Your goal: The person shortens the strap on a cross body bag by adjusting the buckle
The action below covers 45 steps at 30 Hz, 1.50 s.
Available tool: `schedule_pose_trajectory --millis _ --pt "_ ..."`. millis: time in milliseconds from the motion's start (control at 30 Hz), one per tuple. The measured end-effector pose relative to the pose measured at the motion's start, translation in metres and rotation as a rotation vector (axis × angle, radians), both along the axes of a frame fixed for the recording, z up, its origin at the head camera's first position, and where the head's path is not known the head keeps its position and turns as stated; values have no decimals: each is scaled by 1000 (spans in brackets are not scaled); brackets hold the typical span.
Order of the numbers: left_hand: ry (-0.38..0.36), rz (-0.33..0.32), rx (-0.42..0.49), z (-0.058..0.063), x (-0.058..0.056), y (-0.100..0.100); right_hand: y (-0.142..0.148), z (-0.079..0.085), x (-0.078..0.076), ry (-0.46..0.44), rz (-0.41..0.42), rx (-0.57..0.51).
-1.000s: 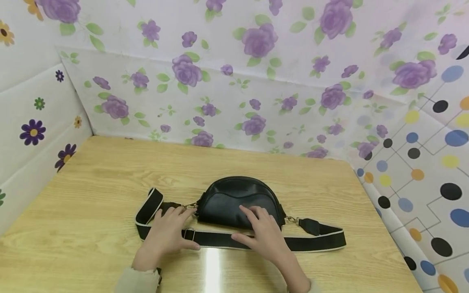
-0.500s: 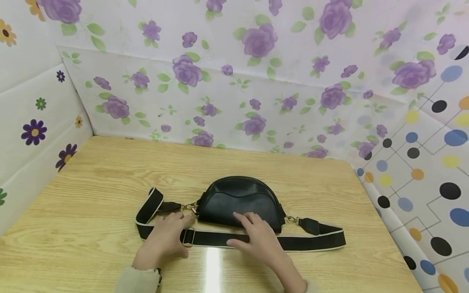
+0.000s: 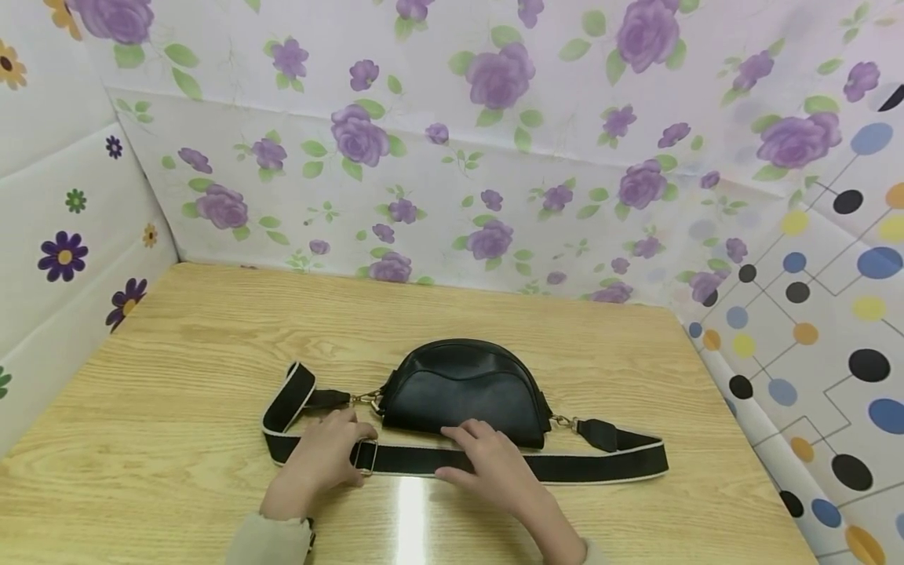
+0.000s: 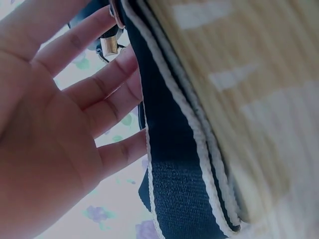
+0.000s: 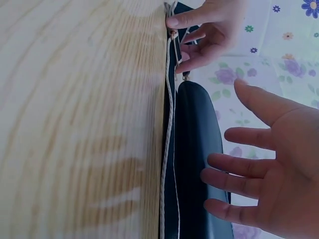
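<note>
A black half-moon crossbody bag (image 3: pixel 462 392) lies on the wooden table, its black strap (image 3: pixel 593 468) with white edging stretched along the near side. My left hand (image 3: pixel 321 455) is over the left part of the strap, beside the metal strap slider (image 3: pixel 366 457). Its thumb and fingers spread across the strap's width, fingertips right at the edge of the webbing (image 4: pixel 172 144) in the left wrist view. My right hand (image 3: pixel 494 467) hovers over the strap's middle and the bag's lower edge, fingers apart and relaxed, holding nothing; the right wrist view shows a gap below its palm.
Gold clasps (image 3: pixel 563 422) join the strap to both ends of the bag. The strap folds back in a loop (image 3: pixel 288 400) at left. Flower-printed sheeting (image 3: pixel 424 196) rises behind the table (image 3: pixel 212 337), and a dotted sheet (image 3: pixel 798 377) borders the right side.
My right hand has drawn back from the bag's front toward the strap. My left hand has pulled back slightly from the left clasp, settling by the slider. The bag stays put.
</note>
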<state>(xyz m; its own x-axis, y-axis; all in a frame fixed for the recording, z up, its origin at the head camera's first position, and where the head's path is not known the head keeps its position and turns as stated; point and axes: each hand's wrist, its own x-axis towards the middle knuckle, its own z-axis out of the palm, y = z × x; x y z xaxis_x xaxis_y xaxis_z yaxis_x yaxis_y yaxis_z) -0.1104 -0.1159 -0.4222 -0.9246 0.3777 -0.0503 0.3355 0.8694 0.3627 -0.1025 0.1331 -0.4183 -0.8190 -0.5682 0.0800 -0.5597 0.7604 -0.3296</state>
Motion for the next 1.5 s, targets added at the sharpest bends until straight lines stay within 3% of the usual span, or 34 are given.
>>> schedule_pose_trajectory --millis 233,400,767,1100,1333,1500 --pt "11 -38 41 1 0 0 0 -2 -1 -101 26 26" --pt "30 -100 108 1 -1 1 1 -5 -2 -162 50 25" --pt "20 -221 273 7 -1 4 0 -7 -4 -198 113 -47" --pt "9 -263 427 14 -1 8 -3 -8 -8 -244 167 -108" --pt "23 -328 542 13 -4 14 -4 -10 -11 -297 163 -226" --pt "29 -366 623 13 -4 17 -4 -10 -13 -413 121 -472"
